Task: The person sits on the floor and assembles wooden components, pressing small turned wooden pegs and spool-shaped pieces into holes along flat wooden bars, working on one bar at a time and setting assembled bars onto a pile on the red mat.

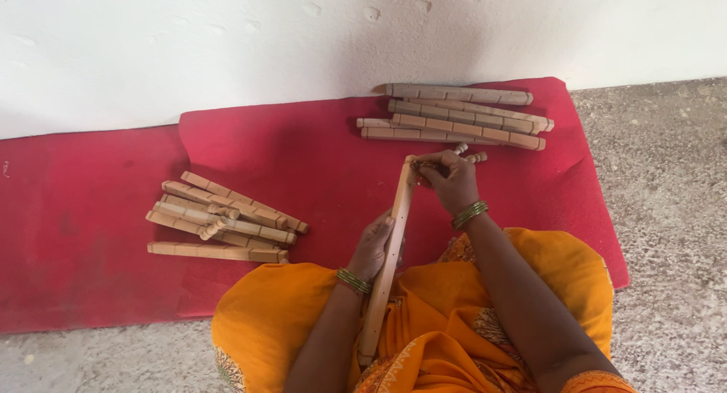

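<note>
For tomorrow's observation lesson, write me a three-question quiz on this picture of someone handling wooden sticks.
1. True or false: the left hand grips the long stick at its middle.
2. Which pile lies nearer the wall: A, left pile; B, right pile?
3. Fill in: the right hand works at the stick's ____ end.

Key: 1 true; 2 B; 3 far (top), where small pegs show by the fingers.

We see a red mat (318, 158) spread over a speckled stone floor (666, 173) against a white wall; one pile of wooden slats (223, 219) lies left of the gripping hands, another stack of slats (458, 116) just beyond them.
</note>
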### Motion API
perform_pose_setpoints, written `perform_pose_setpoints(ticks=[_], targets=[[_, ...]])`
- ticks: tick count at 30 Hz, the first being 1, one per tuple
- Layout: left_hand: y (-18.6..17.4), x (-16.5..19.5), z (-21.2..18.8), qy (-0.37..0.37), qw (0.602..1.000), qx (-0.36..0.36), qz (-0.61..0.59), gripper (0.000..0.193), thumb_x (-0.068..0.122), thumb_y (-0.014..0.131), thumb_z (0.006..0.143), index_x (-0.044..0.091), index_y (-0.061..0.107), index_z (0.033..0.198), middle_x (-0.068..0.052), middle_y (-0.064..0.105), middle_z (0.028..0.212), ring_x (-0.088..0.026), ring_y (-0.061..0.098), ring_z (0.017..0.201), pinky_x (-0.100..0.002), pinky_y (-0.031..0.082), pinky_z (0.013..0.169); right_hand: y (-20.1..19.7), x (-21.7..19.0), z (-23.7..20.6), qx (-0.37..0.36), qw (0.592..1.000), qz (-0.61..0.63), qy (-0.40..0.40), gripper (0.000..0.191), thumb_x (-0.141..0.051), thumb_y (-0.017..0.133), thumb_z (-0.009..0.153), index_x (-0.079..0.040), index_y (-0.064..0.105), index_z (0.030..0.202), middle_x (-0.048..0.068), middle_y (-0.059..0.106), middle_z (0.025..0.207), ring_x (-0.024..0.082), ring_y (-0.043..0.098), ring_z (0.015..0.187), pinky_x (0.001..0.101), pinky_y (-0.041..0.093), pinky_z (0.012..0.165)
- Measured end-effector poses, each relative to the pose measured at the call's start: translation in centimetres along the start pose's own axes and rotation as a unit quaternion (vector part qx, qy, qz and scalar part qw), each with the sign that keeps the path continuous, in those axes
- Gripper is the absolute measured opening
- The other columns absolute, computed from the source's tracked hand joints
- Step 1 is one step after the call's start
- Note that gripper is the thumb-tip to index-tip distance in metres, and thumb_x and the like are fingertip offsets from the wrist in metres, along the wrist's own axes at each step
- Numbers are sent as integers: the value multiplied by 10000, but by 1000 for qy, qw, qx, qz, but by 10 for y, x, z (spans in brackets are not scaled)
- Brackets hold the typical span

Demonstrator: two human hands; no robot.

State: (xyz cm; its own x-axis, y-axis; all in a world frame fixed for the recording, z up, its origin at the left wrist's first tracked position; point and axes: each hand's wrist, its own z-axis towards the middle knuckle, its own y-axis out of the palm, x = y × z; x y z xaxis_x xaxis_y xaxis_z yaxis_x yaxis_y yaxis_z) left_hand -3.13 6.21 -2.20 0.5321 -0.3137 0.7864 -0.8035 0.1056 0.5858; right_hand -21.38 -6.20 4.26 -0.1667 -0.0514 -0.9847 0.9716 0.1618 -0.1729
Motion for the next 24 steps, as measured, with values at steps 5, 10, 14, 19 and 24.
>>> perform_pose_setpoints(ticks=[5, 10, 14, 19, 24], targets=[[-3, -3, 2, 18, 1000, 19, -8, 686, 461, 532, 1029, 84, 397, 1585, 5, 599, 729, -78, 580, 511, -257, 544, 457, 3, -1, -4, -91, 995, -36, -29, 138, -7, 704, 905, -34, 736, 1036, 46, 713, 921, 76, 688, 716, 214, 618, 615], [-4, -3, 2, 10, 1000, -10, -2, 684, 467, 540, 1024, 123, 365, 1589, -1, 603, 734, -72, 571, 508, -254, 544, 462, 4, 2, -3, -28, 999, -16, -37, 146, 6, 697, 925, -29, 739, 1060, 64, 720, 936, 84, 672, 722, 216, 594, 625], [-1, -3, 2, 8, 1000, 0, 15, 682, 465, 530, 1032, 106, 386, 1594, 6, 599, 746, -57, 567, 521, -243, 538, 459, 1, 0, -2, -7, 999, -23, -41, 161, 12, 696, 916, -31, 735, 1066, 61, 714, 948, 95, 667, 704, 230, 581, 601], [-4, -2, 1, 3, 999, 40, 5, 668, 455, 519, 1020, 110, 395, 1578, 10, 598, 750, -67, 595, 535, -248, 562, 473, 7, -3, -8, -70, 995, -49, -56, 136, -1, 703, 910, -36, 733, 1038, 52, 717, 966, 82, 705, 777, 209, 626, 660], [1, -4, 3, 20, 999, -12, 25, 633, 436, 532, 1037, 109, 414, 1566, 6, 597, 735, -55, 568, 517, -232, 533, 443, 4, -1, -3, 26, 999, -2, -21, 137, -11, 692, 931, -23, 739, 1059, 89, 730, 952, 107, 710, 767, 245, 616, 663]])
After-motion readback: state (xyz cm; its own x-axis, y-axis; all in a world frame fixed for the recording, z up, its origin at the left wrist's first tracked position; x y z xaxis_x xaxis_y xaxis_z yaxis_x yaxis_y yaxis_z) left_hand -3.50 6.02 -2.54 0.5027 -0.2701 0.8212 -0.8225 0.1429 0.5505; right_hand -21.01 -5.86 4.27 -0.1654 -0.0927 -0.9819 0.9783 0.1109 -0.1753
